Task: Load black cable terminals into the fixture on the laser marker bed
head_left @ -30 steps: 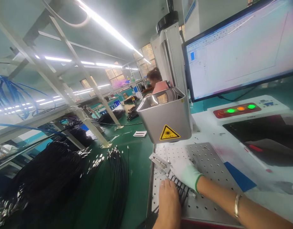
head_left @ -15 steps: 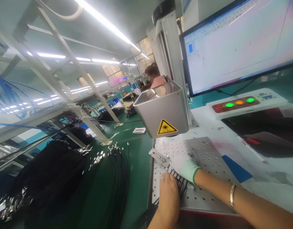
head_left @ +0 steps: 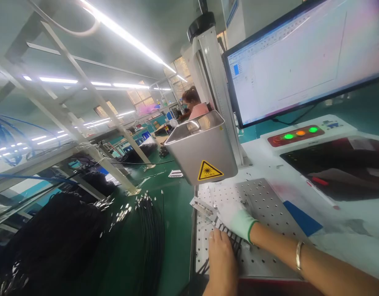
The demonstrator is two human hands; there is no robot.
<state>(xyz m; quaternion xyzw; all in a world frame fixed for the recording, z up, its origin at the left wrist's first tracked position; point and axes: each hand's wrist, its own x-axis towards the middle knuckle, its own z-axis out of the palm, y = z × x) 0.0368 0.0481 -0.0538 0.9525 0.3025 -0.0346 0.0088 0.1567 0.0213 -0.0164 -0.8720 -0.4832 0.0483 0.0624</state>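
Observation:
My bare left hand (head_left: 222, 257) is closed, its fingers curled over a row of black cables (head_left: 228, 232) with metal ends. The cables lie side by side on a perforated metal plate (head_left: 265, 201), and some trail out under my left wrist. My right hand (head_left: 235, 218), in a white glove with a green cuff, bends over the cable ends just beyond the left hand. What its fingertips pinch is hidden and blurred. By those fingertips a small metal fixture (head_left: 203, 209) lies at the plate's left side. A laser head (head_left: 204, 152) with a yellow warning label hangs above.
A bundle of black cables (head_left: 151, 234) lies on the green table (head_left: 177, 213), left of the plate. Farther left is a large cable heap (head_left: 60, 234). A monitor (head_left: 300, 70) and a lit button panel (head_left: 296, 135) stand right. Behind the laser column is another person (head_left: 198, 109).
The view has shifted slightly, and most of the scene sits a little farther left. My left hand has moved slightly down and right along the cables. The right hand stays at the fixture.

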